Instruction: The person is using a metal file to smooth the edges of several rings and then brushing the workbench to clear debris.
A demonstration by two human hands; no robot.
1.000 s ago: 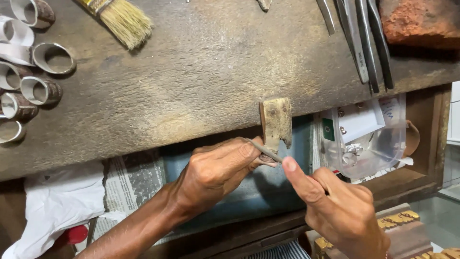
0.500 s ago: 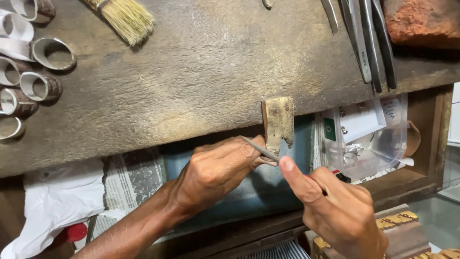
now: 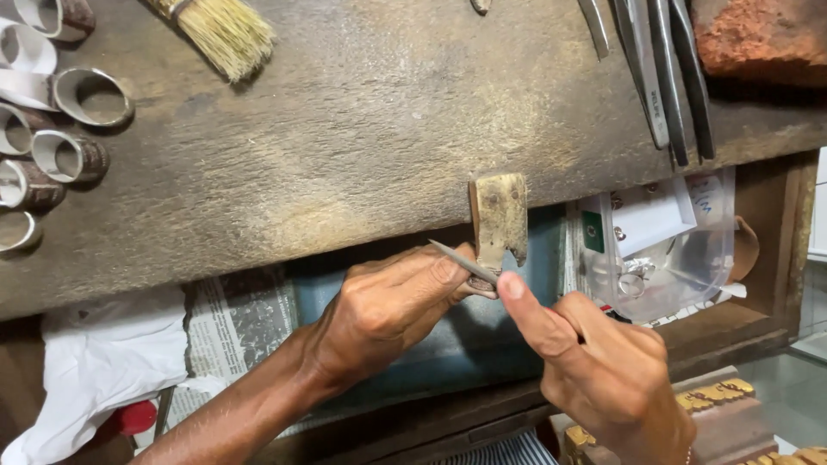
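Note:
A small worn wooden peg [image 3: 500, 220] sticks out from the front edge of a rough wooden workbench [image 3: 362, 146]. My left hand [image 3: 388, 306] pinches a tiny piece against the peg's lower end; the piece itself is hidden by my fingers. My right hand [image 3: 607, 370] grips a thin metal file [image 3: 461, 261], index finger stretched along it, its tip lying across my left fingers by the peg.
Several metal ring bands [image 3: 60, 129] lie at the bench's left, a straw brush [image 3: 220, 30] at the top, pliers and tweezers [image 3: 663, 69] and a reddish brick [image 3: 758, 39] at the top right. Below sit newspaper [image 3: 237, 323], white cloth [image 3: 95, 370] and a clear plastic bag [image 3: 663, 250].
The file has slid slightly left across the piece, and my right index finger has shifted with it. My left hand stays at the peg.

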